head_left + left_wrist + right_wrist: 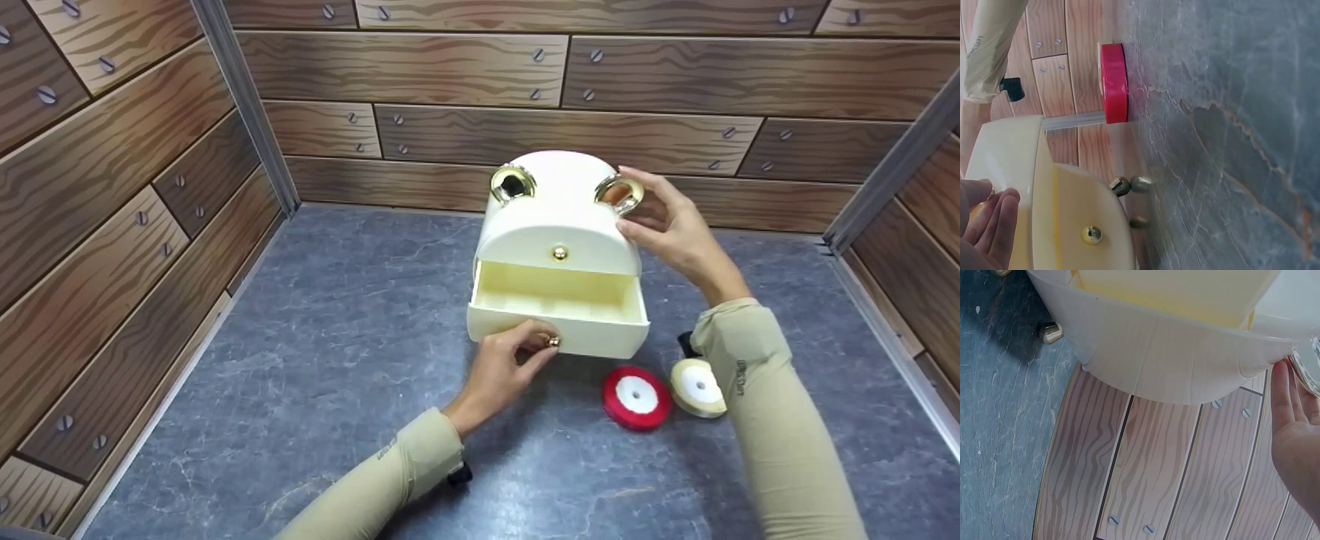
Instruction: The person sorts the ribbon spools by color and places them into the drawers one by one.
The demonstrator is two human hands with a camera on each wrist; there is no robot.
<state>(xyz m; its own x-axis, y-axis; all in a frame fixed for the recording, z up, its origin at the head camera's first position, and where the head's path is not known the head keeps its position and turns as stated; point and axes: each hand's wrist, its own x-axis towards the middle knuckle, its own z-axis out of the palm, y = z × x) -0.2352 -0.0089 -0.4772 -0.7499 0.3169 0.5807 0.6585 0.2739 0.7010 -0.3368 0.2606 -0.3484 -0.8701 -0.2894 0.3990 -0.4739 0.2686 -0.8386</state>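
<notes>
A cream drawer box (570, 187) with a rounded top and two gold rings stands in the middle of the floor. Its lower drawer (525, 326) is pulled out and its bare inside shows; the upper compartment with a gold knob is closed. My left hand (504, 367) pinches the gold knob (553, 341) of that lower drawer between thumb and fingers. At the box's upper right, my right hand (679, 229) grips around the gold ring (621, 193), thumb in front and fingers behind. The right wrist view shows its fingers (1282, 396) against the box's side.
A red ribbon spool (636, 399) lies in front of the box on the right. Beside it is a pale yellow ribbon spool (697, 388), partly covered by the right sleeve. Wood-patterned walls (465, 67) enclose the grey marbled surface (300, 360) at the back and sides.
</notes>
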